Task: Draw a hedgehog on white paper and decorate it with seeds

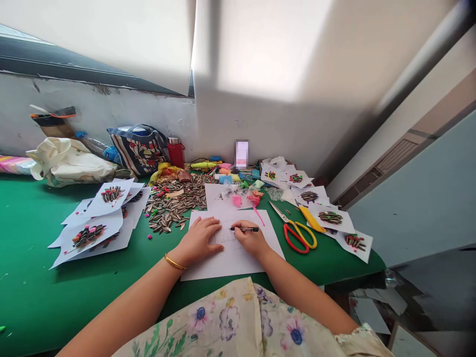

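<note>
White paper [208,267] lies on green table [33,302]. Right hand [252,242] grips black pen [248,229] over paper, by faint line drawing [228,238]; left hand [201,238] rests flat on paper's left side. Seeds [182,197] heaped beyond and left of paper; scissors [290,223] just right of it; seed-decorated cards [116,219] on both sides.

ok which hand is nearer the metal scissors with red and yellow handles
Right: the right hand, gripping a slim black pen, is left of the scissors; the left hand rests on white paper, farther left.

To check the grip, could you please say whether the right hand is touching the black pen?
Touching: the head view shows the right hand closed around the black pen.
</note>
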Demonstrator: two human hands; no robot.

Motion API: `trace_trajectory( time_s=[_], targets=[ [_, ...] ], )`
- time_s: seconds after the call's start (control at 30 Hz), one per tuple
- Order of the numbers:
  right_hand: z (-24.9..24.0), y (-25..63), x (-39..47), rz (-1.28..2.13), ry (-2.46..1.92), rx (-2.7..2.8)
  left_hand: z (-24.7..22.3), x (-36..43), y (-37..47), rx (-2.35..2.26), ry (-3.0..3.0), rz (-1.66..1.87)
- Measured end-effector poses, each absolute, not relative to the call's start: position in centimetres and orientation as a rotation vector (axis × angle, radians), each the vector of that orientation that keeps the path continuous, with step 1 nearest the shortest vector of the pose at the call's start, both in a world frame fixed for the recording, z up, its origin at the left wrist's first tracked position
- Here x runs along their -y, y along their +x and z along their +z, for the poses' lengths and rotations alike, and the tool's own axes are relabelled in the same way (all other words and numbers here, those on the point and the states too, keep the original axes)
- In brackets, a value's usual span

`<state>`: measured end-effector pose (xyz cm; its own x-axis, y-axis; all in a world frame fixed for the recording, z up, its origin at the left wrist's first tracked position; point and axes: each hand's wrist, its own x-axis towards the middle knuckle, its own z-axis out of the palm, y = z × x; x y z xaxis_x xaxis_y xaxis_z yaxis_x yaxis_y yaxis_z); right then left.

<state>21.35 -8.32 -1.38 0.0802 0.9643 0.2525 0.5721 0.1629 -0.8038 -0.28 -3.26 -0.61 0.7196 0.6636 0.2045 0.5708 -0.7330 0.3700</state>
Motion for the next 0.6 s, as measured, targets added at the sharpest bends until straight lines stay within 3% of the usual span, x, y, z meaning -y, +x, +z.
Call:
trace_trajectory(
  time_s=[0.6],
  targets=[
    [-1.35,21.35,8.45,0.589,-1.513,1.593,-0.41,3.28,-0.2,-0.975,2.615,0.497]
  ],
)
